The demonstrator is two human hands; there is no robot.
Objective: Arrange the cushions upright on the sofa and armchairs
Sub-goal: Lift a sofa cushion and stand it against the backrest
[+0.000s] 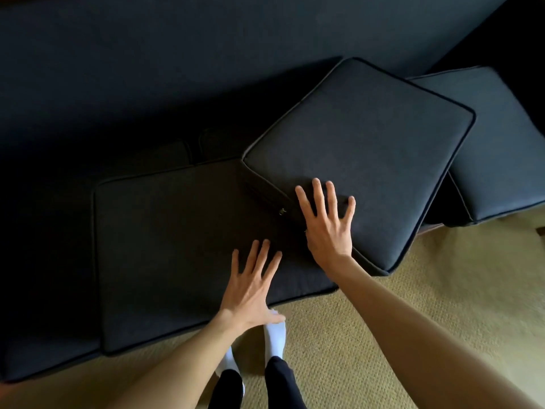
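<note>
Both hands spread flat, left hand over flat dark square fabric cushion, right hand on tilted dark piped cushion, likely poised to stand them upright.

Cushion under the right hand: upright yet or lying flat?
Lying flat: the skewed cushion shows its broad face up, overlapping the flat cushion; right hand spread on it.

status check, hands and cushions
Left hand open, flat on the near cushion. Right hand open, on the tilted cushion overlapping it. Neither upright yet. Third cushion lies at right.
</note>
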